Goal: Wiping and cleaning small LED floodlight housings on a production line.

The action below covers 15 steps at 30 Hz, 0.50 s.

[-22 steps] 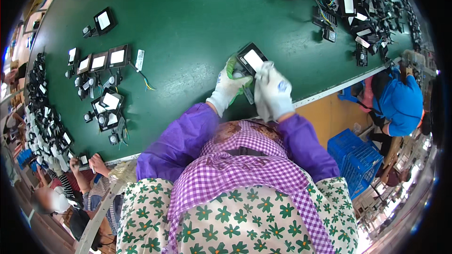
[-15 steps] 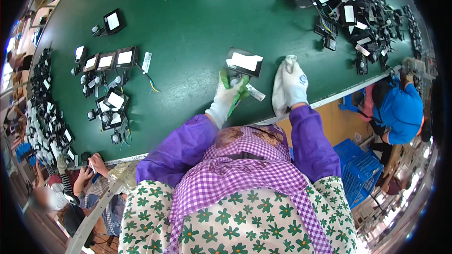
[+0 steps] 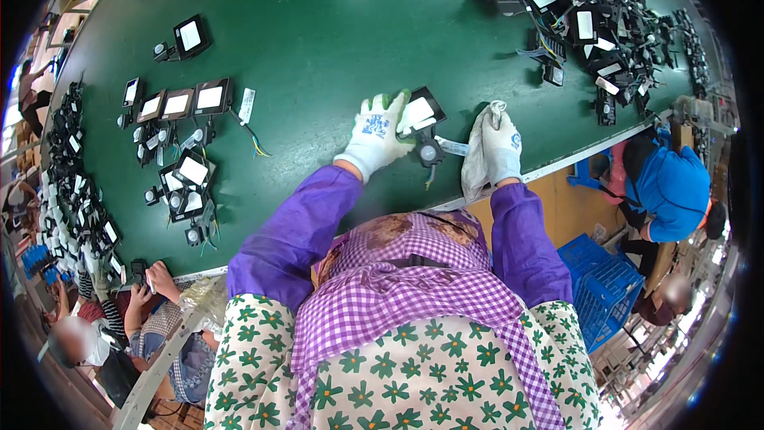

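A small black floodlight (image 3: 418,111) with a white panel, a round motion sensor (image 3: 430,152) and a white tag lies tilted on the green table in front of me. My left hand (image 3: 372,135), in a white glove with green coating, grips its left edge between index finger and thumb; the other fingers are bent beside it. To the right of the lamp, my right hand (image 3: 501,147), gloved too, is closed around a bunched white cloth (image 3: 475,161). The cloth hangs down toward the table edge, apart from the lamp.
Several similar floodlights (image 3: 177,103) stand in a group on the left of the green table (image 3: 318,40). A large heap of them (image 3: 585,25) fills the far right; another pile (image 3: 79,191) lines the left edge. Blue crates (image 3: 601,287) stand below right. Co-workers sit at both sides.
The floodlight has turned, its sensor now swung to the lower right. My left hand has shifted from the sensor end to the lamp's left edge, back upward. My right hand stays with the cloth.
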Each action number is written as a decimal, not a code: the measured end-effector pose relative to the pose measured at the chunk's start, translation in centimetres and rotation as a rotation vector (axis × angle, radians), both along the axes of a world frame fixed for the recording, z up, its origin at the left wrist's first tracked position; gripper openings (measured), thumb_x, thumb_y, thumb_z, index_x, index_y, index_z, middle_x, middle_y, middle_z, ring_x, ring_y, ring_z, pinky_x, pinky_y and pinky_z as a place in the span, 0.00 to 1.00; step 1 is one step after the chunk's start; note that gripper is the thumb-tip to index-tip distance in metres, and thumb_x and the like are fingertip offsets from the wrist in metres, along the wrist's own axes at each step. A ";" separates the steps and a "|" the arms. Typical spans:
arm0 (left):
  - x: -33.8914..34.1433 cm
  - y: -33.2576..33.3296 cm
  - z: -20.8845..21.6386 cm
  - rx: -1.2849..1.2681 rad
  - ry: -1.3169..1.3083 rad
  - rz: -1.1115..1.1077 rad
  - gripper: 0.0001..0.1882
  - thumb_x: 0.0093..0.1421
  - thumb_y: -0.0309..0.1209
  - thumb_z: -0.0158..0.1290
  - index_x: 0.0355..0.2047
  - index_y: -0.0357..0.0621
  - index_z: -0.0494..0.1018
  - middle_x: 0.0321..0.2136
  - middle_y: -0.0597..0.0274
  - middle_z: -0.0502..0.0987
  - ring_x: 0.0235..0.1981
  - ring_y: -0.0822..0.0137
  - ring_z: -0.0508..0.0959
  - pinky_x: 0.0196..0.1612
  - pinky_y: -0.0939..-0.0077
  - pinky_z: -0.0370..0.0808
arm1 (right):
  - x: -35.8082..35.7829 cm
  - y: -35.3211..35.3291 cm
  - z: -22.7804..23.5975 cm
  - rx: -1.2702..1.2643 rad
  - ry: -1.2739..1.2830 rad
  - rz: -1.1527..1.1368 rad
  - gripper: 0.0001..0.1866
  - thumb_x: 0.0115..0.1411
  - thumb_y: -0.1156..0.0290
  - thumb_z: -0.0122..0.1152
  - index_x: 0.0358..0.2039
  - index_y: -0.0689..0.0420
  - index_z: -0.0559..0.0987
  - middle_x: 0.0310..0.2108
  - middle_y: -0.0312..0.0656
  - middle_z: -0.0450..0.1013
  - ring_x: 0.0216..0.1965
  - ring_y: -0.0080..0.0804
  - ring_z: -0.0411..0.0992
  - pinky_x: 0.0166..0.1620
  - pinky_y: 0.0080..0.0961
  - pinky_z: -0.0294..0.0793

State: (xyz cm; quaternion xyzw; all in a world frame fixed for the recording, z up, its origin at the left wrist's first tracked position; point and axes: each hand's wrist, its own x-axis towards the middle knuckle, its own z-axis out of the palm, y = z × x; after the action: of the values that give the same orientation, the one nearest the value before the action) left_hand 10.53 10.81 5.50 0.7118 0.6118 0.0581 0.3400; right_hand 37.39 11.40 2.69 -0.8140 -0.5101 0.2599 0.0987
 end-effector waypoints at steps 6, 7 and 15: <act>3.9 -0.6 3.4 -0.001 0.147 0.015 0.53 0.40 0.43 0.69 0.65 0.42 0.58 0.56 0.43 0.63 0.57 0.43 0.64 0.58 0.50 0.68 | -0.2 -0.1 0.2 -0.025 -0.063 0.002 0.21 0.65 0.53 0.52 0.47 0.56 0.77 0.39 0.55 0.79 0.43 0.56 0.76 0.46 0.44 0.74; 4.2 -0.5 3.1 0.011 0.172 0.017 0.52 0.40 0.43 0.69 0.64 0.39 0.58 0.56 0.42 0.63 0.58 0.43 0.64 0.57 0.50 0.68 | -0.4 -0.1 0.3 -0.023 -0.051 0.004 0.20 0.65 0.53 0.51 0.46 0.57 0.77 0.39 0.55 0.78 0.42 0.56 0.76 0.45 0.43 0.74; 6.5 0.8 2.7 -0.197 0.193 -0.146 0.53 0.44 0.52 0.67 0.64 0.40 0.56 0.51 0.42 0.70 0.50 0.49 0.76 0.50 0.55 0.76 | 0.1 0.3 0.3 -0.051 -0.072 -0.018 0.21 0.65 0.53 0.50 0.46 0.56 0.78 0.40 0.55 0.78 0.44 0.56 0.76 0.47 0.44 0.74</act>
State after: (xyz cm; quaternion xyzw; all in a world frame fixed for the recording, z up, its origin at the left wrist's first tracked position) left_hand 17.06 11.65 8.15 0.7200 0.5908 -0.0957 0.3514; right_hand 37.47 11.73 2.96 -0.8296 -0.4993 0.2421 0.0619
